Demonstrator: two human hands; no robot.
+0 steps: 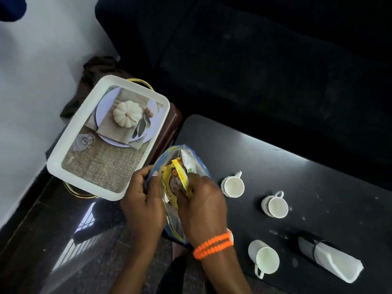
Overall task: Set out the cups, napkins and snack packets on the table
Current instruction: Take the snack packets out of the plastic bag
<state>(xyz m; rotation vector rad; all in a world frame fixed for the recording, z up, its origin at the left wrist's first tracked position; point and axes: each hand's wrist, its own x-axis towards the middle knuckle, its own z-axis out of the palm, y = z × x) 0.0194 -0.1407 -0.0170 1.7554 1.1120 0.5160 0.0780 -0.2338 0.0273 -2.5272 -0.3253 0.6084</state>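
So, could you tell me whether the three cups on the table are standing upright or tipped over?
Upright: each cup stands on the table with its round mouth facing up, and all three look empty.

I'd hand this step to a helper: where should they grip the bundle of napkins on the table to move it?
Grip the napkin bundle around its banded middle, coming from above. It lies flat and tilted on the black table, and the dark band there looks to hold the stack together; the far end looks loose and flared.

Hands [171, 206] gripping snack bag [180, 164], three cups [233, 186], rolled napkins [331, 259], black table [318, 187]
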